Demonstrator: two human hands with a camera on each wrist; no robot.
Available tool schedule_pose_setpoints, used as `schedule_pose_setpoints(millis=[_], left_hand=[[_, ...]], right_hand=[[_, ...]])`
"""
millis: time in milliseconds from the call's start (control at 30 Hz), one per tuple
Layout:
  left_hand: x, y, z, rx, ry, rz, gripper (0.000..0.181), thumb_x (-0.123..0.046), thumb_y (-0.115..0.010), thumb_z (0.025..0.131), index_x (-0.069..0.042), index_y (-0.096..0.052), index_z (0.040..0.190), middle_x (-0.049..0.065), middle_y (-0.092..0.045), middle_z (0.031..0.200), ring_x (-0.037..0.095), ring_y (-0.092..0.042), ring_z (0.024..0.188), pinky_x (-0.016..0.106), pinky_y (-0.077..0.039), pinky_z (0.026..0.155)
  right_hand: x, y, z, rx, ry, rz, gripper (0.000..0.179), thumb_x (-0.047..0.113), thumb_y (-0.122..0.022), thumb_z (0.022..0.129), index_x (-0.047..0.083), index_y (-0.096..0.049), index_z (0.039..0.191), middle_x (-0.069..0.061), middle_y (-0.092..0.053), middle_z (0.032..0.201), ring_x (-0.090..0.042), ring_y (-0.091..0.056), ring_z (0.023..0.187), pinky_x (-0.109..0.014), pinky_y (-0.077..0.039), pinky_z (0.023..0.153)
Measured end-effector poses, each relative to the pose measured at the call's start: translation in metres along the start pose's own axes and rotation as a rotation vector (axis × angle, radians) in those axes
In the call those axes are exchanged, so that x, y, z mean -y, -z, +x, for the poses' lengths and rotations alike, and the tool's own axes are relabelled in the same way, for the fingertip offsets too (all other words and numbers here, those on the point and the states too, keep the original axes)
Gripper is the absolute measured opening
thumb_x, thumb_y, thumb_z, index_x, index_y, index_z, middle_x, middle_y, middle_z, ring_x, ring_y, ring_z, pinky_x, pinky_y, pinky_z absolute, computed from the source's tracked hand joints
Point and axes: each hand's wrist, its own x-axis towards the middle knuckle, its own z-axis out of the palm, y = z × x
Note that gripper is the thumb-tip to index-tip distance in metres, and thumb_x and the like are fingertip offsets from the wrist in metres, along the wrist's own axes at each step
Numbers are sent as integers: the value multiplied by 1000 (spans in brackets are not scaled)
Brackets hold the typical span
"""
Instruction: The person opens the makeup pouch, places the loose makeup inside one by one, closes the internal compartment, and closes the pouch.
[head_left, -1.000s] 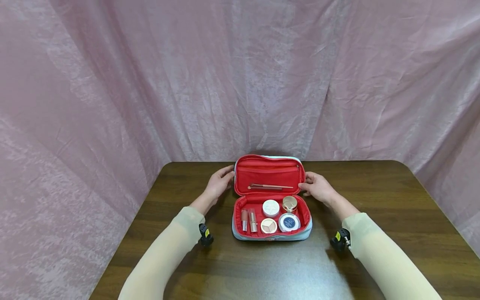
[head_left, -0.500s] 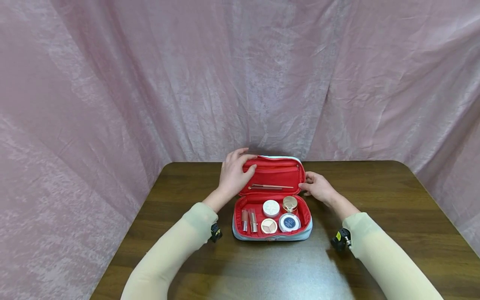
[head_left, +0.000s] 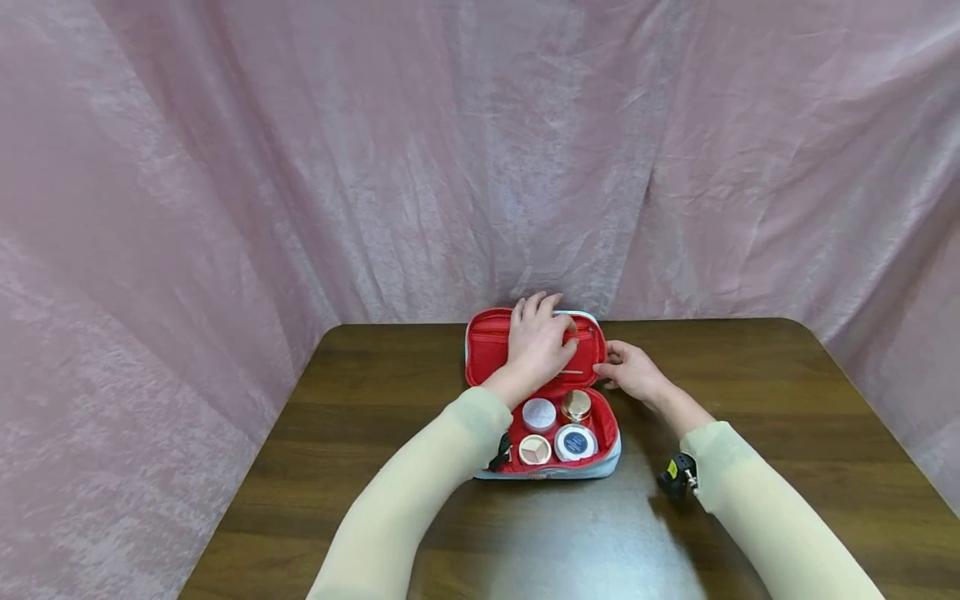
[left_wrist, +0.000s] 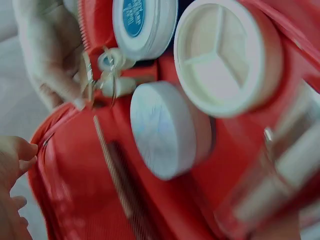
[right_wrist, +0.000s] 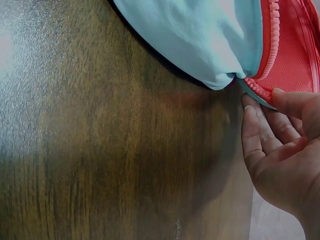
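Note:
An unzipped light-blue makeup bag (head_left: 600,471) with red lining lies on the table, lid folded back. My left hand (head_left: 538,337) reaches across the lid with fingers spread, holding nothing. In the left wrist view its fingertips are by the lid's edge; contact is unclear. My right hand (right_wrist: 295,145) pinches the lid's side edge near the hinge between thumb and fingers. Inside sit a white round jar (left_wrist: 162,130), a three-part palette (left_wrist: 217,60), a blue-labelled round case (head_left: 576,442) and a gold-lidded jar (head_left: 577,404). A makeup brush (left_wrist: 112,170) lies on the lid.
Clear lip-product tubes (left_wrist: 280,170) are blurred in the left wrist view; my left arm hides them from the head camera. The brown wooden table (head_left: 360,467) extends around the bag. A pink velvet curtain (head_left: 420,167) hangs behind its far edge.
My left hand has left the lid's left side and moved right across the lid toward its upper right. The right hand keeps its hold at the lid's right edge. The bag stays in place.

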Motion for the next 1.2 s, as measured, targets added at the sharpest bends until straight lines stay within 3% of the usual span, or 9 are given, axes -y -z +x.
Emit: schedule_pose_setpoints(millis=[233,533,800,1200], left_hand=[[-17,-19,7,6,50,90,18,-49,-73,91,-33,-74,99,2,-42,157,28,-28,148,56,-19,121],[-13,-30,9,-18,140,110,31,-57,-75,87,-29,-69,98,2,-34,162,29,-22,151,56,-11,122],[-9,-30,6,-37,137,104,29,-56,-76,87,-30,-69,96,1,-33,163,28,-21,151,55,-5,123],[-7,-28,5,-37,121,131,19,-46,-73,91,-28,-78,94,2,-40,160,28,-27,149,55,-14,122]], right_hand=[[3,-8,2,6,20,26,39,-1,-59,100,-13,-49,136,-33,-63,122,-32,-68,97,-46,-60,83],[8,-17,5,11,21,38,37,-1,-60,100,-11,-51,134,-32,-64,120,-28,-67,94,-45,-59,82],[9,-20,4,13,27,48,37,-1,-60,100,-11,-51,134,-32,-64,120,-34,-67,97,-50,-58,85],[8,-21,2,11,31,65,40,0,-60,100,-12,-50,136,-33,-64,120,-32,-68,95,-43,-60,80]])
